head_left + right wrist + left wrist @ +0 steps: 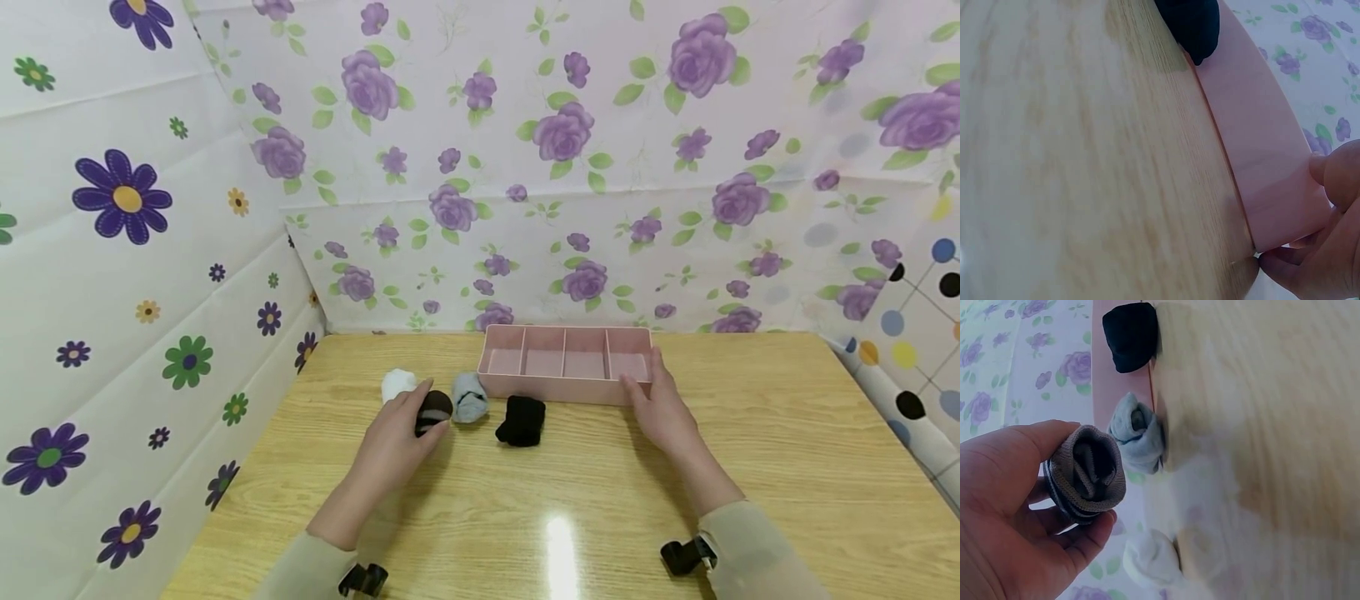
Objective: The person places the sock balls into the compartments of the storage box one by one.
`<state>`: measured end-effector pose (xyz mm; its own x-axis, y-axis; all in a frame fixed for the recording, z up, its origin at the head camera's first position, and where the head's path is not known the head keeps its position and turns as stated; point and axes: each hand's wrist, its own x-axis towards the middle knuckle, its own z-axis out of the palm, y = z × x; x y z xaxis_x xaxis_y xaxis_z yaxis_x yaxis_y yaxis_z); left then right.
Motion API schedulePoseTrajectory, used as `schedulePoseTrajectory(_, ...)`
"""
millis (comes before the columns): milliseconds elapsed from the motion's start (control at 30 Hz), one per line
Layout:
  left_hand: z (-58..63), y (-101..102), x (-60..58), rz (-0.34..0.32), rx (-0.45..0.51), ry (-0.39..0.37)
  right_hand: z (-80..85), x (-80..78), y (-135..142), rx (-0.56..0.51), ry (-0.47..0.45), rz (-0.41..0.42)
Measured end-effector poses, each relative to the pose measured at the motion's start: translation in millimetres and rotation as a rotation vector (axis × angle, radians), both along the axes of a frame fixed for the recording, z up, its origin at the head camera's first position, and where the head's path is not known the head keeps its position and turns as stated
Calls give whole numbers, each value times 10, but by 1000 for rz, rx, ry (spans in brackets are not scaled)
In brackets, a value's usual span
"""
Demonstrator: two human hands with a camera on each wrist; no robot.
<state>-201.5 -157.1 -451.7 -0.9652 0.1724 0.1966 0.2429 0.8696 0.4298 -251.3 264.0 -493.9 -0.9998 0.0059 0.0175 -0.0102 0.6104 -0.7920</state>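
Note:
My left hand (pixel 392 440) holds a rolled-up dark sock with grey stripes (pixel 435 407), gripped between thumb and fingers. In the left wrist view the open end of this rolled sock (pixel 1112 487) faces the camera. A pink divided box (pixel 555 389) stands at the back of the table, its compartments bare. My right hand (pixel 663 410) grips the box's right end, thumb at the front wall and fingers around the side. Between the hands lie a balled grey sock (pixel 470 398) and a balled black sock (pixel 524 419), close in front of the box. A white sock (pixel 397 383) lies just behind the left hand.
The wooden table (pixel 787 442) ends at a flowered cloth wall (pixel 525 250) right behind the box. Another patterned cloth (pixel 180 292) stands along the left side, and a dotted cloth (pixel 918 358) along the right.

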Motion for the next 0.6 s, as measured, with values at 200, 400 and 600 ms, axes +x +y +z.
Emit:
schedulePoseTrajectory(200, 71, 126, -126, -6, 28, -3, -4, -8, 4, 8, 4, -5)
schedulePoseTrajectory(400, 164, 281, -270, -33, 61, 12, -26, -10, 10, 20, 11, -7)
schedulePoseTrajectory(600, 239, 429, -412, -47, 92, -4, -42, -10, -4, 1, 18, -9)
